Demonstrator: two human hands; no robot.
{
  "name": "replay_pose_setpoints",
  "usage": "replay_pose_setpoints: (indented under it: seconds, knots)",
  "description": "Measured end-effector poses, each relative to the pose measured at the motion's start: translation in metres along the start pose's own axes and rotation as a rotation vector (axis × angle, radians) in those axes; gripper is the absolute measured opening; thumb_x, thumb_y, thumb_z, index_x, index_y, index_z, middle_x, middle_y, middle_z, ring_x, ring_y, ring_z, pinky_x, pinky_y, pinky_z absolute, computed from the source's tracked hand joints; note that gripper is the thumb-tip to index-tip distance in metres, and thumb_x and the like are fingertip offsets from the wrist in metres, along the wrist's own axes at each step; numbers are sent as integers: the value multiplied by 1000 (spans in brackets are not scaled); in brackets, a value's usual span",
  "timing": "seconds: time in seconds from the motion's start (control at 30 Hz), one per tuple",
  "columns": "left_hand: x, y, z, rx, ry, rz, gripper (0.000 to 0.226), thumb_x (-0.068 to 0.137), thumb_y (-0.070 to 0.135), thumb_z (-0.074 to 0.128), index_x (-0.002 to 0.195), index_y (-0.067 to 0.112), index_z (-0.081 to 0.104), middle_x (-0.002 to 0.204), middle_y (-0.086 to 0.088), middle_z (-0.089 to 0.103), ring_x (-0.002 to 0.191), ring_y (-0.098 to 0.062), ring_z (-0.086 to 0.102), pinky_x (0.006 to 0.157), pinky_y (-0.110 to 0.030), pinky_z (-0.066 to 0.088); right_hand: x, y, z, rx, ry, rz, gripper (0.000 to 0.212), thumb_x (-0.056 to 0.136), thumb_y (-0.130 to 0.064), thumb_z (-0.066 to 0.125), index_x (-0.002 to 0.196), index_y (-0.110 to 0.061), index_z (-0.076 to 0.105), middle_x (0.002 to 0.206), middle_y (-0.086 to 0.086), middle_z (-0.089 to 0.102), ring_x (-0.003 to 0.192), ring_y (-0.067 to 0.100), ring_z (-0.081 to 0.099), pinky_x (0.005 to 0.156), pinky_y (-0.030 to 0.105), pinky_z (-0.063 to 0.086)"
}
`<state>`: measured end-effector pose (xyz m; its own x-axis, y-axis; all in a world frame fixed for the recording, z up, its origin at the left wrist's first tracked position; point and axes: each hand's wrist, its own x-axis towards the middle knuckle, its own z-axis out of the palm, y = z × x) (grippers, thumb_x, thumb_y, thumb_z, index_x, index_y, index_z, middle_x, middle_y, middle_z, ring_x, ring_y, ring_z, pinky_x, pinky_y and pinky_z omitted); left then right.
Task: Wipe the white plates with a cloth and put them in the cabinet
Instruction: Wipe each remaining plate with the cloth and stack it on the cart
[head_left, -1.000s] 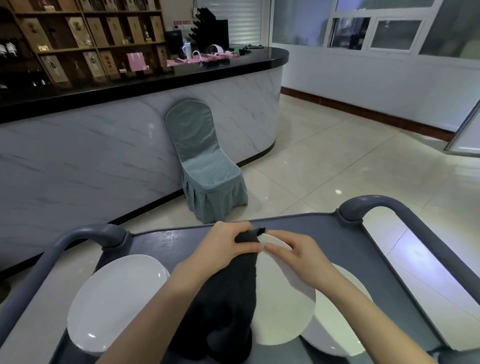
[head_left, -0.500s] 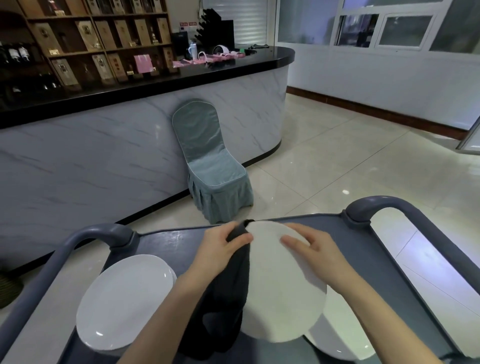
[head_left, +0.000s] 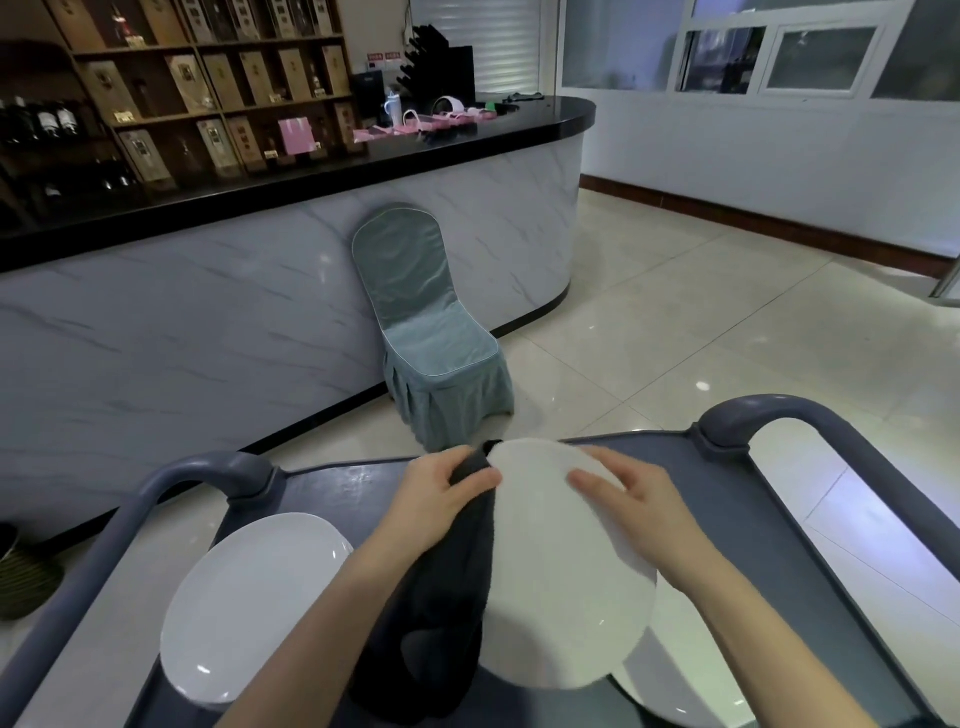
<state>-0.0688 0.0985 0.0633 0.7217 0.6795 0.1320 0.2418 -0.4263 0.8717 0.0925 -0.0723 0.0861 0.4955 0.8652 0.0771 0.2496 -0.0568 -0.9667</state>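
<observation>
A white oval plate (head_left: 566, 577) is held tilted above the grey cart (head_left: 353, 488). My left hand (head_left: 441, 493) grips a dark cloth (head_left: 441, 613) against the plate's left rim; the cloth hangs down over the cart. My right hand (head_left: 634, 493) rests on the plate's upper right part and holds it by the rim. A second white plate (head_left: 249, 603) lies flat on the cart's left side. Another white plate (head_left: 670, 675) shows partly under the held one at the right.
The cart has raised grey handles at the left (head_left: 171, 483) and right (head_left: 810, 431). A teal-covered chair (head_left: 431, 332) stands just beyond it against a marble-fronted counter (head_left: 208, 322). Shelves of boxes and bottles (head_left: 197, 88) are behind. Tiled floor (head_left: 701, 322) lies to the right.
The plate has tipped up and turned, showing more of its face. The cloth covers less of it. My right hand has slid to the upper right rim. The view shifted slightly.
</observation>
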Motion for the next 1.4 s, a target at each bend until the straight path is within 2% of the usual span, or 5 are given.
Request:
replay_pose_setpoints:
  seconds: [0.17, 0.4, 0.77, 1.1, 1.4]
  knots:
    - [-4, 3, 8, 51, -96, 51, 29, 86, 25, 72, 63, 37, 60, 58, 20, 55, 57, 8, 45, 55, -12, 36, 4, 5, 11, -91, -106, -56, 20, 94, -19, 66, 107, -30, 76, 101, -19, 75, 97, -4, 67, 80, 11, 47]
    - [-30, -17, 31, -425, 436, -458, 25, 94, 33, 62, 82, 13, 71, 85, -4, 76, 77, -18, 64, 79, -41, 56, -7, 23, 41, 408, 530, 131, 24, 97, -15, 59, 96, -33, 74, 95, -16, 75, 86, 0, 69, 67, 13, 51]
    - [-14, 5, 4, 90, 105, 14, 16, 83, 26, 74, 70, 20, 66, 63, 5, 61, 57, 2, 47, 56, -14, 36, 27, 4, 6, -368, -191, -78, 14, 94, -43, 61, 82, -48, 64, 78, -19, 67, 73, -2, 58, 66, 14, 42]
    - [-28, -6, 10, -175, 281, -118, 37, 95, 20, 61, 61, 37, 61, 56, 20, 57, 53, 6, 47, 51, -9, 36, 19, 22, 4, -29, 225, 11, 29, 98, -34, 58, 81, -15, 71, 76, 4, 66, 66, 1, 51, 61, 17, 39]
    - [-9, 22, 6, 98, -40, 102, 23, 80, 23, 77, 67, 32, 61, 61, 14, 57, 60, 3, 47, 58, -15, 36, 15, 8, 20, -274, -64, -125, 23, 96, -35, 61, 74, -33, 67, 70, -13, 66, 68, -1, 54, 67, 19, 42]
